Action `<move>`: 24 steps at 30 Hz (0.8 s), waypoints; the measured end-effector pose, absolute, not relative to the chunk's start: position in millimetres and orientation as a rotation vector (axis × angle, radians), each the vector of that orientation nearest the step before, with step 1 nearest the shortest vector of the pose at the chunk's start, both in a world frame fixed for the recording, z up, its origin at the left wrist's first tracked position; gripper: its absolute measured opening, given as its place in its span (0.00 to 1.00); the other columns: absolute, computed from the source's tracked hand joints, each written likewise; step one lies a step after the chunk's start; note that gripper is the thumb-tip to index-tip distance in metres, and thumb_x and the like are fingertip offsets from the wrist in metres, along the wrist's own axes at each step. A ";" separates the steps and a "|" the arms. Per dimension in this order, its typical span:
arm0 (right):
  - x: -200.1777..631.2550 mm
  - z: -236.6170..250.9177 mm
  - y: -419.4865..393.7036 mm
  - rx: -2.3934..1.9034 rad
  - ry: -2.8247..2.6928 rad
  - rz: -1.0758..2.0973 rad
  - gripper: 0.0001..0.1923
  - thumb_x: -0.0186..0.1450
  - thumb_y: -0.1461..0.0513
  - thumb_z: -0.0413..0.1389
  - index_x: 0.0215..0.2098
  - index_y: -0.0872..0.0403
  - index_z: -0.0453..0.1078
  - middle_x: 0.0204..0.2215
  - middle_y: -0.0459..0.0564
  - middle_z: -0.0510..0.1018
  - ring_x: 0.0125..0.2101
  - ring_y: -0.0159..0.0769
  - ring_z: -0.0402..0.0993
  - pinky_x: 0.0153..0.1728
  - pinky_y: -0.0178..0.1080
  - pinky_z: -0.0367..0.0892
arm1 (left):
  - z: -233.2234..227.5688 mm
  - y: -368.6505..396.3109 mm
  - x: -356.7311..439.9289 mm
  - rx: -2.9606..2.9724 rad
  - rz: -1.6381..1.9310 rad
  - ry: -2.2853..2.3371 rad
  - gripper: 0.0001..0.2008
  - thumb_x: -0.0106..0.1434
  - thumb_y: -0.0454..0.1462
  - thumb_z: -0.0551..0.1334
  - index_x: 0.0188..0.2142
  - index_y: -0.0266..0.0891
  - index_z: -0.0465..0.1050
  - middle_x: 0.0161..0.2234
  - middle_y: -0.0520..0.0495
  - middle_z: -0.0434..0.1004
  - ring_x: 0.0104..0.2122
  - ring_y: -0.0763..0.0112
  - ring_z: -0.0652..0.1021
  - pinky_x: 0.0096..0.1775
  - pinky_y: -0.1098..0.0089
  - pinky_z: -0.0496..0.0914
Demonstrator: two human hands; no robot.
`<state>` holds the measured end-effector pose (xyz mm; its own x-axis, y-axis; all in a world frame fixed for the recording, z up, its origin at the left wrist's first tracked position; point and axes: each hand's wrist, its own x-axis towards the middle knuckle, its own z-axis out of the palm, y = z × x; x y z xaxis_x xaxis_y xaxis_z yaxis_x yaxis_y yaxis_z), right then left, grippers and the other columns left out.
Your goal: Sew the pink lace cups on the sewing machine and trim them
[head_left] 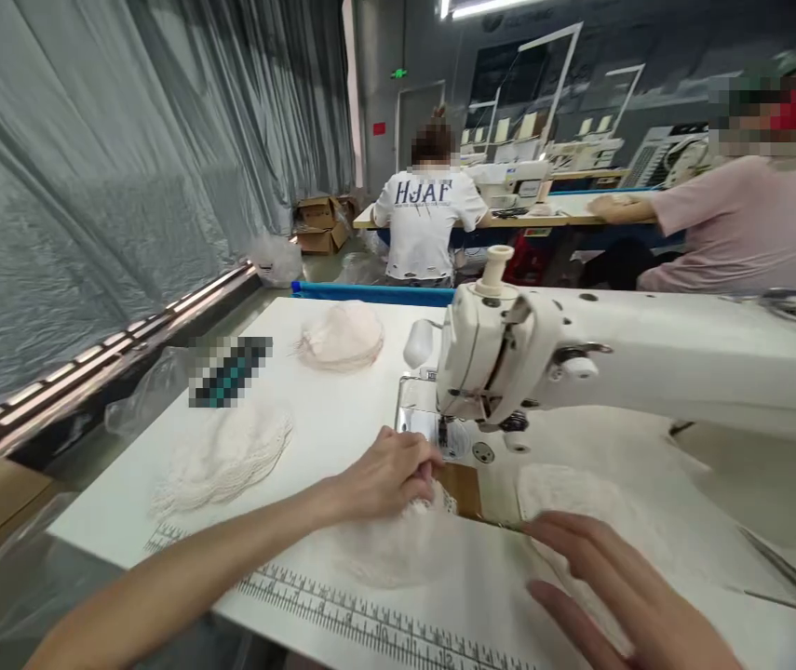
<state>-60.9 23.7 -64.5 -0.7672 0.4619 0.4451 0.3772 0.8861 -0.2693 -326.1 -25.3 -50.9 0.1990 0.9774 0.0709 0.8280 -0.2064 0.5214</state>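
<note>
In the head view my left hand (pixel 390 475) is closed near the needle area of a white sewing machine (pixel 481 363). Its fingers pinch the upper edge of a thin white fabric piece with a lacy trim (pixel 398 549), which spreads over the table toward me. My right hand (pixel 607 577) is open, thumb and fingers apart, over the table right of that piece. Beneath and beyond it lies more white fabric (pixel 572 493); whether the fingers touch it I cannot tell. A brown plate (pixel 463 490) sits in the machine bed between my hands.
Stacks of white lace-edged pieces (pixel 230 456) and pale pink pieces (pixel 343 337) lie on the left of the white table (pixel 118 521). A printed ruler (pixel 342 609) runs along its front edge. Scissors (pixel 789 568) lie at far right. Two people sit at machines ahead.
</note>
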 end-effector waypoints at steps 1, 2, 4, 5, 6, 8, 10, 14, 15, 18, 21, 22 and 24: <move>-81.6 -59.3 21.0 -0.584 -2.583 0.321 0.16 0.65 0.55 0.50 0.50 0.48 0.61 0.46 0.53 0.71 0.40 0.39 0.74 0.35 0.38 0.73 | -50.4 -27.6 -326.0 2.118 0.559 1.665 0.11 0.60 0.33 0.61 0.43 0.38 0.65 0.36 0.52 0.72 0.39 0.71 0.72 0.45 0.68 0.60; -99.8 -55.3 19.5 -0.561 -2.610 0.406 0.14 0.66 0.54 0.50 0.48 0.49 0.61 0.46 0.53 0.70 0.38 0.37 0.74 0.32 0.37 0.74 | -50.3 -29.9 -325.9 2.124 0.569 1.642 0.12 0.60 0.34 0.62 0.44 0.38 0.65 0.37 0.51 0.72 0.40 0.70 0.72 0.45 0.68 0.59; -126.8 -53.1 20.1 -0.546 -2.648 0.485 0.14 0.64 0.54 0.52 0.46 0.50 0.59 0.44 0.53 0.70 0.34 0.37 0.75 0.25 0.36 0.73 | -51.6 -33.1 -326.1 2.122 0.618 1.616 0.13 0.60 0.34 0.62 0.45 0.38 0.65 0.37 0.51 0.72 0.41 0.70 0.72 0.46 0.67 0.58; -135.2 -54.8 21.6 -0.558 -2.660 0.485 0.13 0.63 0.55 0.53 0.43 0.50 0.59 0.42 0.52 0.71 0.32 0.38 0.75 0.22 0.37 0.72 | -52.6 -33.6 -326.6 2.110 0.651 1.607 0.13 0.61 0.33 0.61 0.45 0.39 0.65 0.36 0.52 0.72 0.40 0.70 0.72 0.46 0.67 0.58; -140.5 -57.6 23.5 -0.581 -2.669 0.475 0.12 0.61 0.57 0.55 0.41 0.50 0.59 0.41 0.52 0.71 0.30 0.38 0.75 0.20 0.37 0.71 | -53.5 -33.6 -327.3 2.094 0.686 1.601 0.12 0.61 0.32 0.60 0.45 0.39 0.65 0.35 0.53 0.73 0.40 0.71 0.72 0.46 0.67 0.58; -144.3 -64.1 27.0 -0.646 -2.673 0.494 0.13 0.58 0.60 0.57 0.38 0.49 0.58 0.39 0.50 0.70 0.28 0.38 0.75 0.18 0.36 0.69 | -54.5 -32.6 -329.2 2.072 0.752 1.595 0.09 0.63 0.31 0.58 0.44 0.40 0.65 0.33 0.53 0.72 0.38 0.72 0.72 0.46 0.68 0.57; -143.6 -68.6 29.1 -0.710 -2.638 0.629 0.15 0.58 0.61 0.57 0.41 0.48 0.57 0.38 0.48 0.71 0.28 0.36 0.74 0.20 0.36 0.69 | -53.5 -31.9 -330.9 2.079 0.807 1.573 0.08 0.64 0.32 0.56 0.43 0.39 0.66 0.32 0.53 0.72 0.38 0.72 0.72 0.46 0.68 0.57; -144.1 -72.6 28.5 -0.818 -2.501 0.945 0.18 0.60 0.57 0.55 0.45 0.47 0.54 0.33 0.44 0.73 0.25 0.32 0.73 0.23 0.33 0.70 | -49.8 -33.1 -332.2 2.107 0.882 1.505 0.09 0.66 0.35 0.55 0.46 0.38 0.65 0.32 0.53 0.71 0.36 0.72 0.72 0.45 0.68 0.57; -145.1 -74.0 27.4 -0.844 -2.476 0.979 0.17 0.60 0.58 0.54 0.45 0.47 0.53 0.30 0.42 0.73 0.22 0.31 0.71 0.21 0.32 0.68 | -49.5 -33.4 -332.2 2.106 0.890 1.495 0.10 0.66 0.35 0.55 0.46 0.38 0.65 0.32 0.53 0.71 0.36 0.72 0.72 0.45 0.68 0.57; -146.6 -79.7 23.1 -0.876 -2.415 1.010 0.12 0.61 0.62 0.49 0.43 0.47 0.53 0.23 0.38 0.70 0.16 0.28 0.64 0.17 0.31 0.61 | -50.4 -33.3 -332.2 2.089 0.890 1.492 0.08 0.65 0.34 0.55 0.45 0.38 0.65 0.32 0.53 0.71 0.35 0.73 0.72 0.45 0.68 0.57; -142.5 -82.9 19.6 -0.801 -2.403 0.990 0.08 0.63 0.63 0.46 0.41 0.48 0.53 0.21 0.38 0.69 0.15 0.28 0.63 0.16 0.31 0.59 | -51.8 -31.9 -332.0 2.055 0.856 1.543 0.06 0.66 0.34 0.55 0.43 0.38 0.66 0.32 0.52 0.71 0.34 0.72 0.72 0.43 0.69 0.59; -140.2 -82.6 19.4 -0.758 -2.422 0.976 0.06 0.64 0.62 0.45 0.39 0.48 0.53 0.21 0.38 0.69 0.15 0.28 0.63 0.16 0.31 0.59 | -52.0 -31.5 -331.7 2.046 0.843 1.563 0.06 0.66 0.34 0.54 0.42 0.38 0.66 0.32 0.52 0.71 0.34 0.72 0.72 0.42 0.68 0.59; -135.7 -80.0 20.6 -0.662 -2.458 0.942 0.02 0.66 0.62 0.44 0.37 0.48 0.56 0.23 0.40 0.71 0.17 0.29 0.66 0.18 0.31 0.61 | -52.1 -31.1 -330.9 2.039 0.826 1.592 0.06 0.66 0.35 0.54 0.42 0.38 0.66 0.31 0.52 0.70 0.33 0.73 0.72 0.42 0.68 0.60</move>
<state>-135.7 20.6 -80.0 -0.7963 0.5659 0.2135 0.2783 0.6561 -0.7015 -330.9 -31.1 -52.1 0.1662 0.9668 0.1942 0.7152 -0.2538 0.6512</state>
